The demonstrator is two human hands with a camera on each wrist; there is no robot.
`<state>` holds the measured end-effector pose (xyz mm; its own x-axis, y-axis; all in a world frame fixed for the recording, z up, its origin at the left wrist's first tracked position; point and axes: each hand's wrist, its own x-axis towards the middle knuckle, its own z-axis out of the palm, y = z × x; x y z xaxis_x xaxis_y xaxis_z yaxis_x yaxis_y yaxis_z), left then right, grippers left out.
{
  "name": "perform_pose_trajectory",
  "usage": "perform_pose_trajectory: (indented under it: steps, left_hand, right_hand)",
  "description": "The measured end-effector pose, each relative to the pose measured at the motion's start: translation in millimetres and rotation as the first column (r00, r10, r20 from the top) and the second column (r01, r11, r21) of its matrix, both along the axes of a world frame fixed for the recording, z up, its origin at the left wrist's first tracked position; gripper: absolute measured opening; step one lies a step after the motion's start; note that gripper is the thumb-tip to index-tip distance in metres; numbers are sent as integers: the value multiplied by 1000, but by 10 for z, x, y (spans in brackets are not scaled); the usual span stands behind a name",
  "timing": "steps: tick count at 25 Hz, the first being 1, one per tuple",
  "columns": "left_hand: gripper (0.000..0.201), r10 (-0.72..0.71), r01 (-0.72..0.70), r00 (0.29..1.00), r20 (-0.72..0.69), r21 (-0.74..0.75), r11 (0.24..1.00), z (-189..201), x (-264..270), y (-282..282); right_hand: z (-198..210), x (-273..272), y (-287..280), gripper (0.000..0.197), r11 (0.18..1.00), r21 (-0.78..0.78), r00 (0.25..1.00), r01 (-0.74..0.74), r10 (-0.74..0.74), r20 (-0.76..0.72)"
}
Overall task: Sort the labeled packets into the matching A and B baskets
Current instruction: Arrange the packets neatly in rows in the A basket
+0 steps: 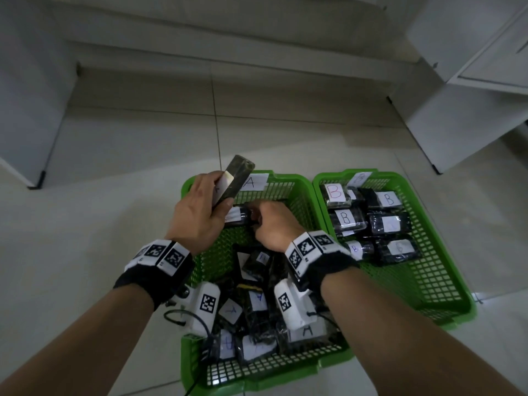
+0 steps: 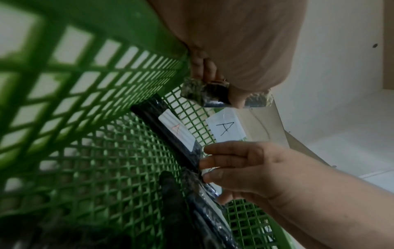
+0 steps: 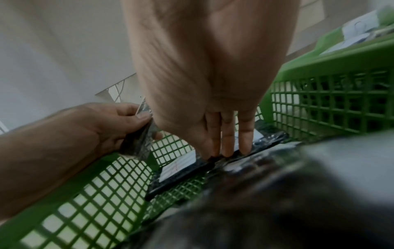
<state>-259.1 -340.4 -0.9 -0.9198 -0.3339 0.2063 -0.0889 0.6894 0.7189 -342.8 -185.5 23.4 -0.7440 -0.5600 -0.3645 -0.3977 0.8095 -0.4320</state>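
Observation:
Green basket A (image 1: 285, 178) holds many dark packets with white A labels. My left hand (image 1: 200, 207) grips one dark packet (image 1: 234, 181) and holds it up over the basket's far left corner; the left wrist view shows that packet (image 2: 213, 96) between fingers and thumb. My right hand (image 1: 271, 224) is inside the far end of basket A. Its fingertips (image 3: 226, 148) and thumb pinch the near edge of an A packet (image 3: 183, 170) lying against the far wall. The same A packet (image 2: 177, 134) lies below the basket's A tag (image 2: 227, 128).
Basket B (image 1: 428, 281) stands right beside basket A and holds several B packets (image 1: 345, 217) at its far end. A loose heap of A packets (image 1: 257, 310) fills the near half of basket A. White cabinets (image 1: 471, 81) stand on the tiled floor around.

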Motion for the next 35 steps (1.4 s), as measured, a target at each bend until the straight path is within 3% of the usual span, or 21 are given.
perform_pose_trajectory:
  steps: [3,7,10,14,17,21,26,31,35]
  left_hand:
    - [48,-42,45,998,53,-64,997,11,25,14]
    - [43,-94,107,987,130,-97,990,15,20,40]
    - [46,-126,173,969,212,-219,960,1,-21,46]
    - [35,-107,168,963,248,-240,956,42,-37,99]
    - [34,-97,156,965,243,-234,960,57,-12,104]
    - [43,-76,96,975,210,-85,992,90,31,58]
    - [54,-76,93,984,160,-101,991,97,36,53]
    - [47,-63,91,981,185,-146,985,75,39,46]
    - [46,-66,140,965,254,-287,948,70,20,54]
  right_hand:
    - [53,-106,101,41,1000,-2,1000,6,-6,0]
    - [41,-223,124,53,976,201,989,-87,109,-98]
    - [66,-215,122,49,953,277,978,-125,165,-126]
    - [136,-218,86,38,907,388,954,-164,246,-173]
    - [167,-249,175,37,924,358,971,-134,195,-140]
    - [106,-186,387,42,936,322,986,-140,162,-40]
    - [67,-159,439,45,919,345,975,-190,219,-45]
    - [150,-153,464,45,908,366,976,-205,215,15]
    - [444,-178,517,45,936,303,979,-178,199,-39]
